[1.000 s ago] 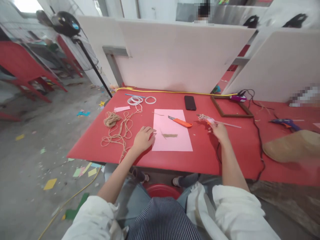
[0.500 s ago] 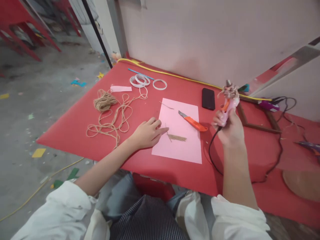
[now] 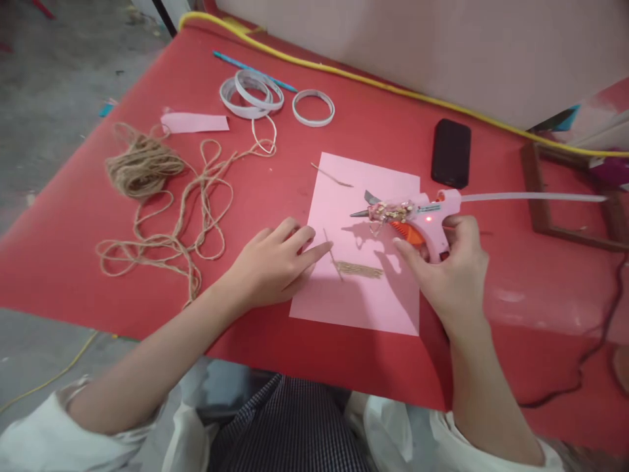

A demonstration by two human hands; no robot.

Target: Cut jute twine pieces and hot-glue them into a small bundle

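My right hand [image 3: 449, 275] grips a pink hot glue gun [image 3: 435, 229]. Its metal nozzle points left above a pink paper sheet [image 3: 304, 298], and a long clear glue stick [image 3: 531, 196] juts from its back. Partly hidden beneath the gun is an orange utility knife [image 3: 410, 234]. My left hand [image 3: 275, 265] rests at the sheet's left edge with fingers spread; the index fingertip is at a thin piece of twine [image 3: 334, 259]. That piece lies crosswise at the left end of a flat strip of short twine lengths [image 3: 361, 269]. Another loose twine piece [image 3: 331, 175] lies near the sheet's top.
Left on the red table [image 3: 255, 334] are a twine bundle [image 3: 142, 164] with loose loops and a pink paper strip [image 3: 196, 122]. Behind are tape rolls [image 3: 313, 108], a blue stick [image 3: 253, 70] and a yellow cable [image 3: 344, 70]. A black phone [image 3: 451, 153] and wooden frame [image 3: 540, 210] lie right.
My right hand has brought the glue gun down and left over the paper, turning its nozzle from upward to leftward. The view has moved closer to the table. My left hand stays at the twine.
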